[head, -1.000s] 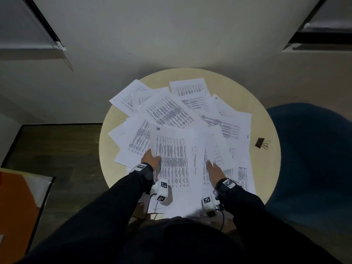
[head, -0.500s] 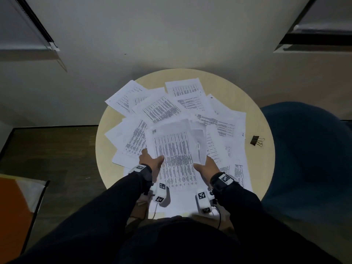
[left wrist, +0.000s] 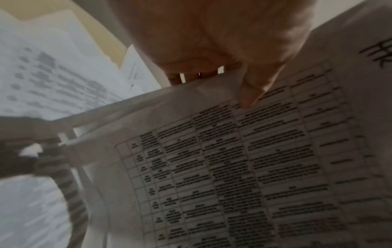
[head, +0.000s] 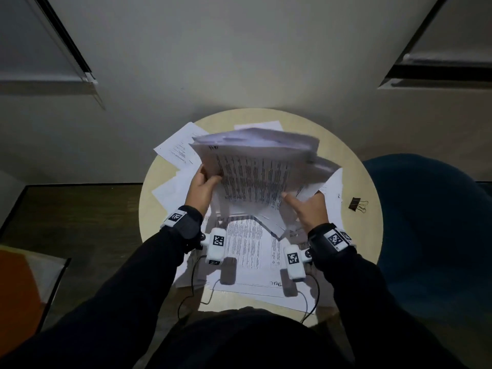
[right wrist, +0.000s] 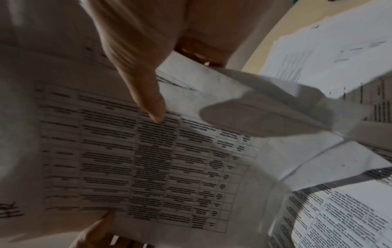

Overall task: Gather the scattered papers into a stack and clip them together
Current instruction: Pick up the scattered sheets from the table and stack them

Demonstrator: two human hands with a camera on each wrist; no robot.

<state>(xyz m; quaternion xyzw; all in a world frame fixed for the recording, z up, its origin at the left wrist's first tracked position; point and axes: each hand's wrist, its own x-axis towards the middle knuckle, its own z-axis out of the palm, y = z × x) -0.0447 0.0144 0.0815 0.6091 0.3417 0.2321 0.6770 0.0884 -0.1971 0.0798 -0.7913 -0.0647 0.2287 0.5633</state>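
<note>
L hand (head: 203, 187) pinches the left edge of the lifted bundle of white printed paper sheets (head: 255, 169), R hand (head: 308, 206) grips its right side w/ thumb on top. Risk: uneven sheets slip out (loose grip). One black binder clip (head: 355, 204) waits on the round beige table (head: 367, 235); approx. six loose sheets (head: 247, 251) remain.

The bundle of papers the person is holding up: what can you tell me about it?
The bundle of papers is a loose, uneven sheaf of white sheets, lifted off the round table and tilted towards the person. Its front page carries a printed table in dark text with a handwritten mark at a top corner. The left hand and right hand grip its sides, thumbs on the front. Edges are misaligned; more sheets lie beneath.
</note>
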